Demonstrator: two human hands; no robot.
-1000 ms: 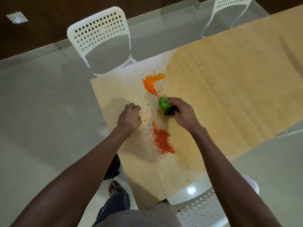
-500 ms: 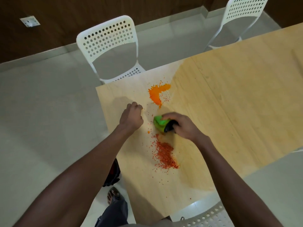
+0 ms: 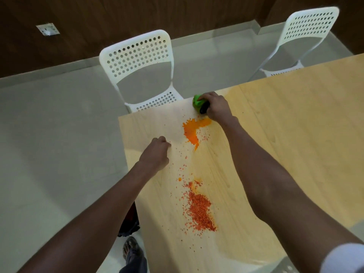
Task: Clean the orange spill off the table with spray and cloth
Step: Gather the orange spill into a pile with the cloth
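Note:
An orange spill lies on the light wooden table [image 3: 295, 125]: a bright wet splash [image 3: 192, 130] near the far edge and a pile of reddish-orange grains [image 3: 201, 212] closer to me, with scattered specks between. My right hand [image 3: 215, 106] grips a green cloth [image 3: 197, 102] with a dark part under it, pressed on the table beyond the splash at the far edge. My left hand [image 3: 155, 153] rests on the table left of the spill, fingers curled, holding nothing. No spray bottle is in view.
A white perforated chair [image 3: 139, 62] stands behind the table's far edge, and a second white chair [image 3: 307, 30] at the upper right. The table's left edge runs close to my left hand. My foot [image 3: 131, 249] and grey floor lie below.
My right hand has carried the green cloth from between the two patches away from me, past the bright splash to the table's far edge. The left hand has stayed put.

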